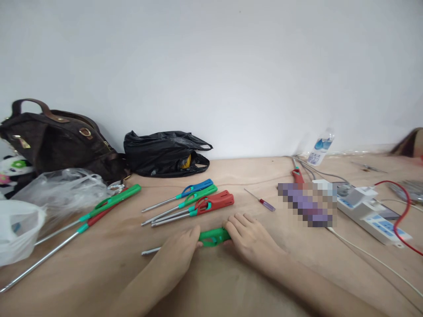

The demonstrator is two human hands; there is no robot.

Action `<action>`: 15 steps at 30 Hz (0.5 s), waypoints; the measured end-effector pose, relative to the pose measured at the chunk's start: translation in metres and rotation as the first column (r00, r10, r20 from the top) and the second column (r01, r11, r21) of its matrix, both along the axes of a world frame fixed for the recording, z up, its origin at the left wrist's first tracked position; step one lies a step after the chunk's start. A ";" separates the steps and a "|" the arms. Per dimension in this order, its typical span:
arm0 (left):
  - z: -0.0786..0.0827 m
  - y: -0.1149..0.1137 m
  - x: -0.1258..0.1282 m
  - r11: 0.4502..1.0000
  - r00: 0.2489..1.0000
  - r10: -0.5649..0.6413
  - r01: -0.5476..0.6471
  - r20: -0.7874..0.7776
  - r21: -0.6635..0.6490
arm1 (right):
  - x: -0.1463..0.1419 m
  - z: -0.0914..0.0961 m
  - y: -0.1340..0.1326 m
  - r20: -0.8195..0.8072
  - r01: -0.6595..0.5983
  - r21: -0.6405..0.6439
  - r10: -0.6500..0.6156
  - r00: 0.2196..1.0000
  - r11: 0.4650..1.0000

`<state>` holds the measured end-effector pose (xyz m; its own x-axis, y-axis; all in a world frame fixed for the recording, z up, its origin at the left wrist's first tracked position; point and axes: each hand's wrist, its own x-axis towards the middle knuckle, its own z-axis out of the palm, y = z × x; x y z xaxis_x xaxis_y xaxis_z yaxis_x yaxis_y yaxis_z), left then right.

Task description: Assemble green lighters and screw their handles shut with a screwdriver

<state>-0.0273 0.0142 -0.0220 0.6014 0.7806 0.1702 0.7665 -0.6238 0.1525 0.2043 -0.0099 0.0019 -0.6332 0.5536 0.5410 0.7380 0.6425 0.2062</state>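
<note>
A green long-necked gas lighter (213, 237) lies crosswise between my hands, its metal tube pointing left. My left hand (181, 248) is closed around the part where the tube meets the handle. My right hand (246, 235) grips the handle's right end, with some fingers hidden behind it. Just beyond lie more lighters side by side: a blue one (198, 188), another green one (200, 196) and red ones (218, 201). A small screwdriver (267, 205) with a purple handle rests beyond my right hand.
On the left, a green and a red lighter (99, 215) lie near clear and white plastic bags (20, 229). A dark handbag (62, 145) and a black plastic bag (161, 152) stand by the wall. A power strip (373, 220) with cables, a bottle (320, 147) and a blurred-out purple object (307, 204) are at right.
</note>
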 end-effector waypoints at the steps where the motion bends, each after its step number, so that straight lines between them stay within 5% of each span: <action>1: -0.001 0.001 0.000 1.000 1.000 0.003 -0.003 -0.006 -0.004 | 0.000 -0.001 0.000 0.001 0.000 0.007 0.000 1.000 1.000; 15: 0.021 0.011 -0.002 0.995 0.999 -0.019 0.015 0.035 0.101 | 0.007 0.012 0.000 -0.038 0.020 -0.026 -0.021 0.999 0.999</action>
<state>-0.0290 0.0252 -0.0007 0.6065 0.7481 0.2692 0.7508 -0.6503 0.1157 0.2109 -0.0098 0.0139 -0.6007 0.5807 0.5495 0.7582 0.6317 0.1613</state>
